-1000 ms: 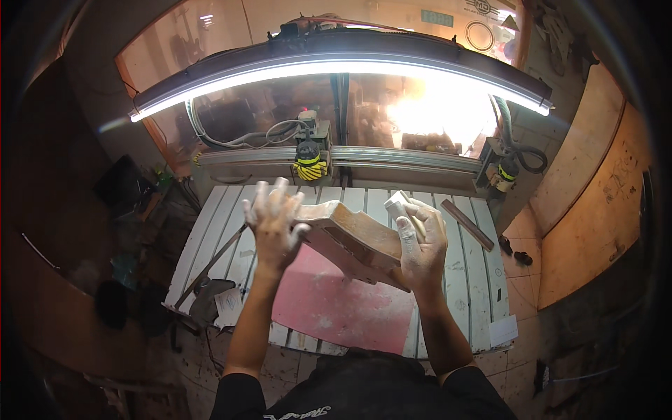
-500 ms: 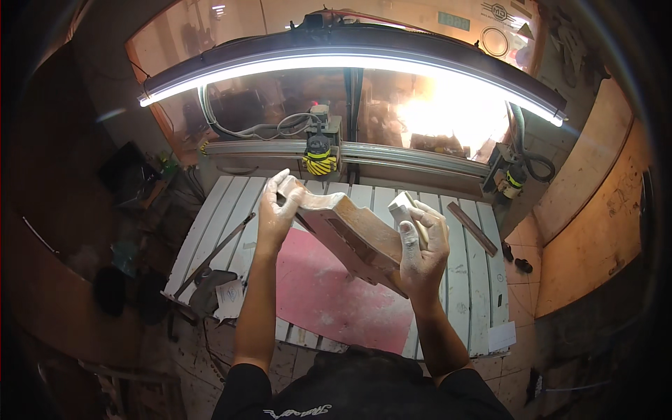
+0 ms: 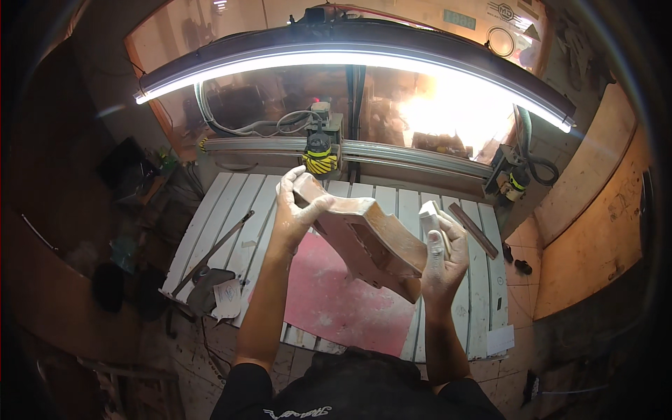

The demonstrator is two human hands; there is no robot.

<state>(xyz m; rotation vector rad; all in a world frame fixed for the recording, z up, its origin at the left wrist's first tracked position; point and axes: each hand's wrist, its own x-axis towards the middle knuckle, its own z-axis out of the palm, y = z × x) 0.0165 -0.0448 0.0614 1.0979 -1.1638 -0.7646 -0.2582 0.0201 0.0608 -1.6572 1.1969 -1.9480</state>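
Note:
A dusty wooden guitar body (image 3: 336, 234), with a curved edge and cut-out recesses in its face, is held tilted above the table. My left hand (image 3: 294, 210) is closed around its upper left horn, thumb on the near side. In my right hand (image 3: 446, 259) a pale sanding block (image 3: 428, 217) is pinched between thumb and fingers, beside the right end of the body. Whether the right hand also touches the wood I cannot tell. White dust coats both hands.
A white slatted table (image 3: 217, 210) carries a pink sheet (image 3: 329, 301). A wooden strip (image 3: 473, 229) lies at its right, a thin dark bar (image 3: 217, 252) and a dark grey tool (image 3: 210, 290) at its left. Behind runs a metal rail (image 3: 413, 157) under a bright tube light (image 3: 350, 59).
Both hands have shifted to the right with the guitar body, which is now turned slightly to show more of its recessed face. The sanding block has moved right and stands more upright.

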